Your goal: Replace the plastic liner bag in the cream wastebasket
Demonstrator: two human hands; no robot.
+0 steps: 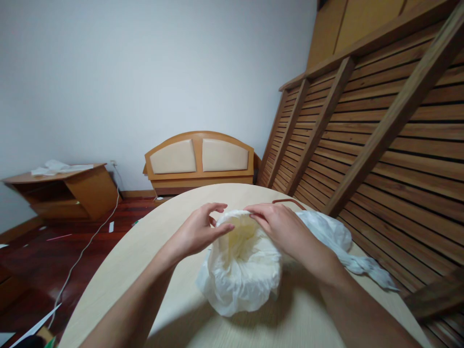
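A white plastic bag (246,285) stands on the table in front of me, its edge folded outward over what looks like a round container. The container itself is hidden beneath the bag, and the inside looks yellowish. At the bag's far left rim, my left hand (201,229) is open, thumb and fingers spread apart around the edge. My right hand (281,222) has its fingers closed on the far right part of the rim, with the thumb tucked underneath.
Another white plastic bag (326,232), twisted at one end, lies on the round table (174,309) at right, near a thin brown strip (288,200). Slatted wooden panels (362,140) lean close along the right. A headboard (199,154), low cabinet (79,193) and white cable (87,249) are beyond.
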